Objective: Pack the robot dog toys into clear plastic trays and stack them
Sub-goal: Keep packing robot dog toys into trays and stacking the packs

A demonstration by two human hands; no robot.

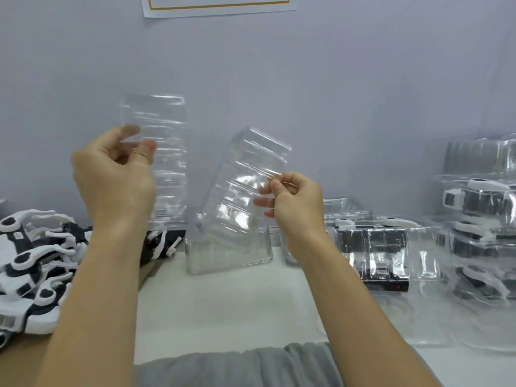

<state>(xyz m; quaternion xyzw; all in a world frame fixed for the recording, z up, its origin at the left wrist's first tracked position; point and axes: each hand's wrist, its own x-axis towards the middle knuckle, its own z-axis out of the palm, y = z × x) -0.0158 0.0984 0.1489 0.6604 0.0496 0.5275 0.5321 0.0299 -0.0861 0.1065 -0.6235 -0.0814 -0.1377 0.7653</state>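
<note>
The job looks partly done: outside the left hand (114,174) a heap of unpacked robot dog toys (30,263) waits on the tabletop (231,305), while beyond and outside the right hand (293,202) filled clear trays (385,252) sit stacked — the tallest pile (483,219) farthest out. Both hands are raised, each pinching an empty tray: the left holds an upright tray (164,152) between thumb and curled fingers, the right pinches the edge of a tilted tray (243,191). Just beyond the hands another empty tray (229,255) rests on the tabletop.
</note>
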